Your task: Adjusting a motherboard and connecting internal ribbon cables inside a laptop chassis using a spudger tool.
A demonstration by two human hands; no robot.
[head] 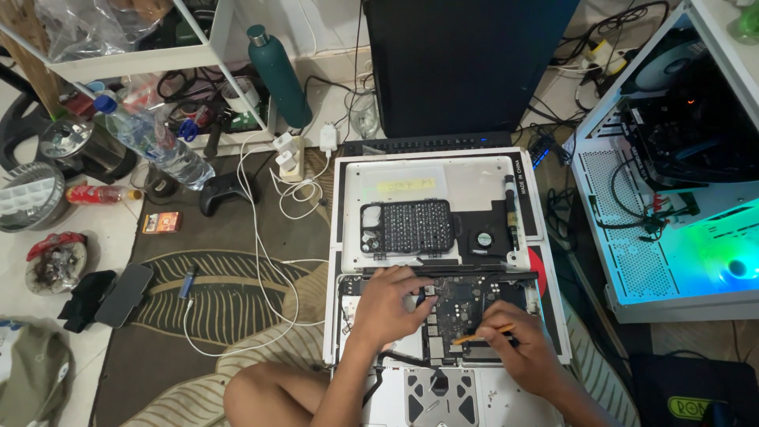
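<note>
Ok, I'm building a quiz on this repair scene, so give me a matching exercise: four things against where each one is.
Things:
1. left hand
2. right hand
3. green bottle
4. black game controller

Places:
A. standing by the white shelf
B. on the rug, left of the white cables
C. holding an orange tool over the circuit board
D. resting on the left side of the opened laptop

Pairs: 1-D, 2-C, 3-A, 4-B
</note>
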